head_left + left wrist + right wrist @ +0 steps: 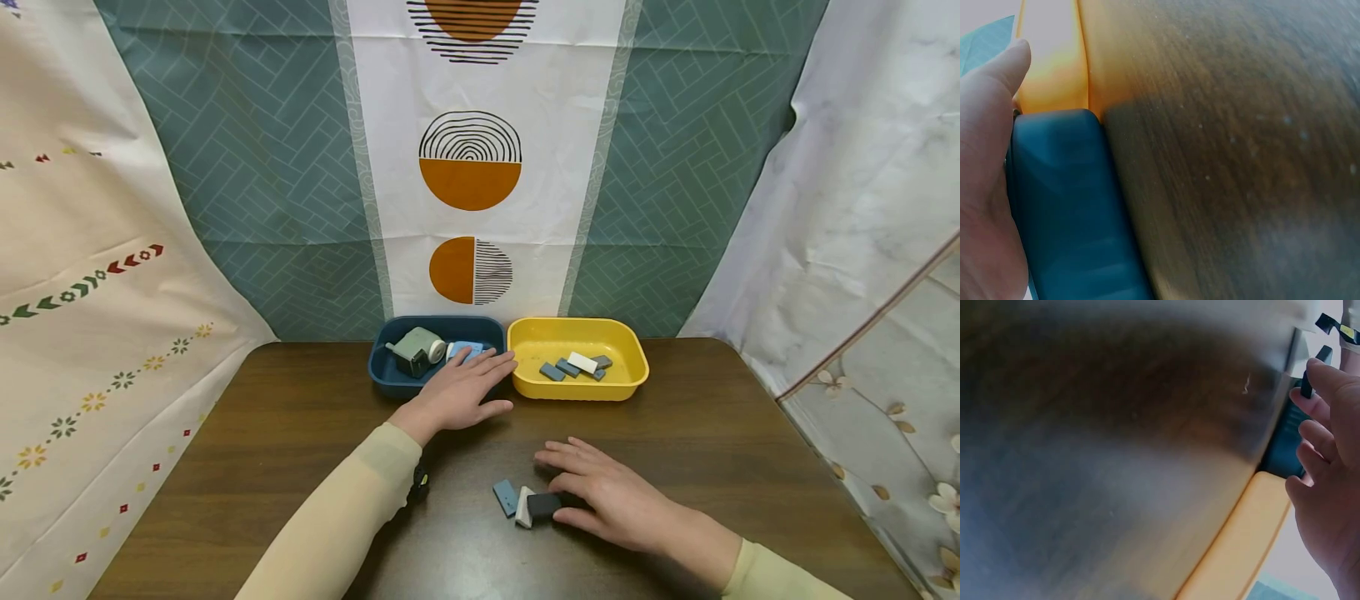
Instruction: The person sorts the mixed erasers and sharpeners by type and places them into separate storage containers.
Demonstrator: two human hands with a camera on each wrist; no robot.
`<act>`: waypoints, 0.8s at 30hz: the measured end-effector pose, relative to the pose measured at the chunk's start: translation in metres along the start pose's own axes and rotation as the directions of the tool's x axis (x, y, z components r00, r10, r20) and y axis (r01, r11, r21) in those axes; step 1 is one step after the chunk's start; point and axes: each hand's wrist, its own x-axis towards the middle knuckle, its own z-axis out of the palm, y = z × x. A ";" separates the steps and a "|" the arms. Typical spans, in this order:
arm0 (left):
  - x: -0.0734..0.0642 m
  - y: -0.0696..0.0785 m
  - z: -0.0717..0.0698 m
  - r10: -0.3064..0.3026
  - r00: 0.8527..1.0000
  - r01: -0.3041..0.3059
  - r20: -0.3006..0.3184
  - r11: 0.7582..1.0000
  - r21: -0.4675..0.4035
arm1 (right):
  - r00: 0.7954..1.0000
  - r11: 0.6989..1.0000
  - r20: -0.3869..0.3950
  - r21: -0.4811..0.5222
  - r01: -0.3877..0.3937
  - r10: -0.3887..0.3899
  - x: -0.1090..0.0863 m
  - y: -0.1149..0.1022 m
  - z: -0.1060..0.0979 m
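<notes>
My right hand (pixel 607 492) is low over the table at centre right. Between its thumb and index finger it pinches a small black block (pixel 543 505), also visible in the right wrist view as a dark block (pixel 1307 384). Just left of it lie a white block (pixel 524 507) and a flat blue-grey block (pixel 506 497). My left hand (pixel 463 392) reaches over the front right of the dark blue bin (pixel 386 387), fingers spread and fairly straight, holding nothing. Inside that bin are a sage-green object with a white round part (pixel 417 348) and a light blue and white item (pixel 462 349), partly hidden by the fingers.
A yellow bin (pixel 577 391) stands beside the blue one at the table's back edge, holding several small grey-blue blocks (pixel 552 372) and a white block (pixel 582 362). Behind the brown wooden table (pixel 315 467) hangs a patterned curtain (pixel 480 275); fabric also hangs at both sides.
</notes>
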 end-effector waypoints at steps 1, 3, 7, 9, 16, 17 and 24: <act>0.000 0.000 0.000 0.000 1.000 0.000 -0.001 1.000 0.000 | 1.000 1.000 -0.001 -0.001 -0.004 0.004 0.000 0.001 -0.001; 0.000 0.000 0.000 -0.004 1.000 0.004 0.001 1.000 0.000 | 1.000 1.000 -0.002 -0.005 -0.011 0.011 0.001 0.001 -0.003; 0.000 0.001 0.000 -0.012 1.000 0.012 0.005 1.000 0.004 | 1.000 1.000 -0.003 -0.012 -0.021 0.021 0.001 0.003 -0.008; 0.000 0.001 -0.001 -0.014 1.000 0.014 0.005 1.000 0.005 | 0.999 0.999 -0.005 -0.014 -0.032 0.032 0.001 0.004 -0.010; -0.001 0.000 -0.001 -0.010 1.000 0.010 0.001 1.000 -0.004 | 0.998 0.997 -0.028 -0.056 -0.060 0.059 0.002 0.010 -0.020; -0.001 0.000 -0.001 -0.009 1.000 0.009 0.000 1.000 -0.005 | 0.997 0.996 -0.035 -0.063 -0.066 0.064 0.002 0.010 -0.022; 0.000 0.000 0.000 -0.008 1.000 0.008 0.001 1.000 0.004 | 0.987 0.986 -0.106 -0.104 -0.129 0.118 0.004 0.016 -0.038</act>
